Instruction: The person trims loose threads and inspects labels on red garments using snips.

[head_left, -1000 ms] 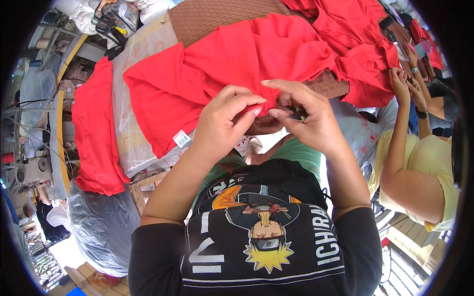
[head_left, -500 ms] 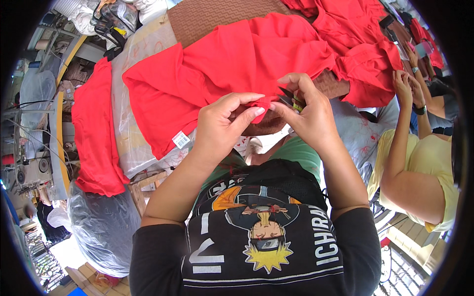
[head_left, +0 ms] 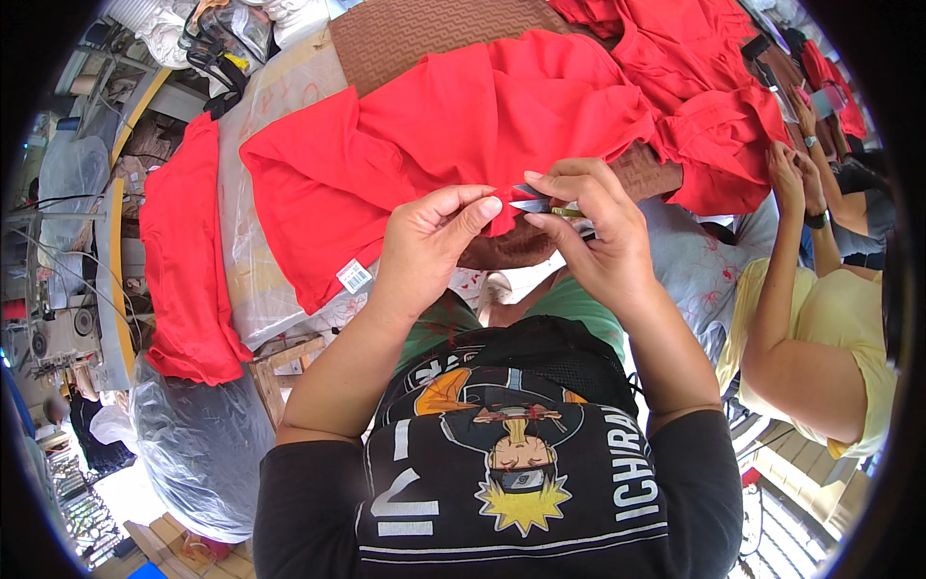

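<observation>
A red garment (head_left: 453,116) lies spread in front of me, with a white label (head_left: 354,276) at its lower left edge. My left hand (head_left: 434,232) pinches a bit of its near edge between thumb and fingers. In my right hand (head_left: 598,217) is a small pair of thread snips (head_left: 550,207), held between thumb and fingers. Their pointed blades stand apart and face left, close to the pinched red cloth. Whether the blades touch a thread or the cloth I cannot tell.
Under the garment is a brown textured cover (head_left: 434,39). Another red piece (head_left: 188,261) hangs at the left over a plastic-wrapped board (head_left: 260,193). More red cloth (head_left: 714,135) lies at the right, beside a co-worker's hands (head_left: 796,179). A plastic-covered bundle (head_left: 203,444) stands lower left.
My right hand has turned the snips so that the blades now point left at the cloth. My left hand's fingers have drawn closer together, and less bunched cloth shows between them.
</observation>
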`<state>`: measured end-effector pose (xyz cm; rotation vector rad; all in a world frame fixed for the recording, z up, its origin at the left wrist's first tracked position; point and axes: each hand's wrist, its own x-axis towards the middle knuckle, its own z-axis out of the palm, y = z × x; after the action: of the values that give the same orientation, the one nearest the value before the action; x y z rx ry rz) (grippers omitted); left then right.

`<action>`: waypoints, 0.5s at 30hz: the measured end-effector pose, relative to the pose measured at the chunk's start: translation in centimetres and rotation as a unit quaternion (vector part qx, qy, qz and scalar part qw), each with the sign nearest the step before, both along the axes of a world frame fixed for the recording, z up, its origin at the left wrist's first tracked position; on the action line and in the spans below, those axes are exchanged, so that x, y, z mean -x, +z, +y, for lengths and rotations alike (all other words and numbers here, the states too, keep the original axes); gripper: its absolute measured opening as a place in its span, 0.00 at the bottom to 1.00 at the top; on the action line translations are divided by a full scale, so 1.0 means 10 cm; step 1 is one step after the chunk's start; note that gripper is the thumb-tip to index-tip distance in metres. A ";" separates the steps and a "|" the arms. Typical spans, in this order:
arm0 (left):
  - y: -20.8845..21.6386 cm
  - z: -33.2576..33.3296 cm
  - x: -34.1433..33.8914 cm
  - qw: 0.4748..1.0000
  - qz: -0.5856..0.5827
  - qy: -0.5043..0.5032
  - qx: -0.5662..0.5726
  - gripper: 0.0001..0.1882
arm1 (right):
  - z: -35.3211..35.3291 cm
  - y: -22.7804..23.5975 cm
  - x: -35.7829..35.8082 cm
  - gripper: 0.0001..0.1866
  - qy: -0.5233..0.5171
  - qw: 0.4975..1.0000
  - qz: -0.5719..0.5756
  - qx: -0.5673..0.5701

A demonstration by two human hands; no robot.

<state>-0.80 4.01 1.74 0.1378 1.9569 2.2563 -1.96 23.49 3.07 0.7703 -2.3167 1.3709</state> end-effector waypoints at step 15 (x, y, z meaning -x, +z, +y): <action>0.00 -0.01 0.00 1.000 -0.028 -0.009 0.003 0.12 | -0.05 -0.01 0.01 0.13 -0.035 0.997 0.050 -0.036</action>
<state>-0.76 3.95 1.74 0.0898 1.9267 2.2169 -2.11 23.02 2.99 0.7531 -2.3038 1.1978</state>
